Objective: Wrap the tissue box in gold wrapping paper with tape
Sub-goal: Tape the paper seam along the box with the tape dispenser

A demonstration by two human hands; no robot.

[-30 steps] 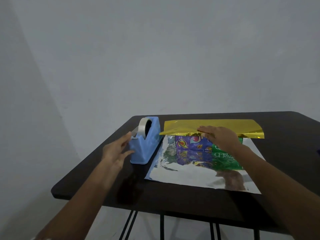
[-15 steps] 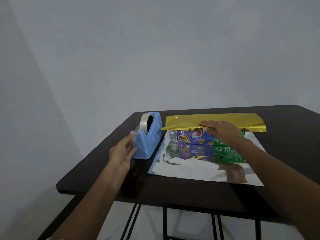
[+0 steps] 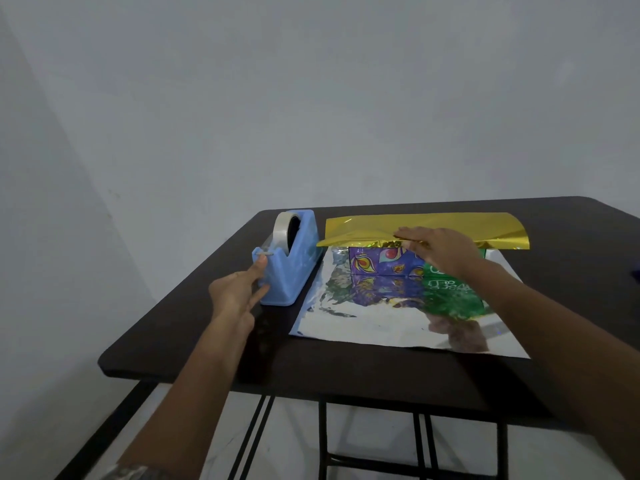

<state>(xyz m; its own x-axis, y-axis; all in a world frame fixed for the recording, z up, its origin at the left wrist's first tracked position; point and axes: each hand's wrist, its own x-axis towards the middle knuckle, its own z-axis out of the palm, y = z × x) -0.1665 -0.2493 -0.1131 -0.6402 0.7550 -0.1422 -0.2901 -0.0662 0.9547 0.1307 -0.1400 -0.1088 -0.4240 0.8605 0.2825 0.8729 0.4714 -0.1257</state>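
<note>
Box (image 3: 384,268) sits just right of the dispenser (image 3: 294,265), on the paper (image 3: 426,224), gold flap pressed onto its top by our flat right hand (image 3: 445,252); left hand (image 3: 239,289), fingers straight, touches the dispenser's cutter end, so we'd pull tape (image 3: 281,233) taut and tear cleanly, flap pinned.

The rectangular cardboard tissue box (image 3: 384,266), printed purple with bright motifs at its left and green at its right, stands on the sheet of foil wrapping paper (image 3: 374,327). The sheet's mirrored silver inner face lies spread flat toward the near side and reflects the box. Its far part is folded over the box top, gold side up, overhanging both ends, and the roll of clear tape (image 3: 282,230) sits upright in a light blue plastic dispenser (image 3: 294,271) just left of the sheet.
</note>
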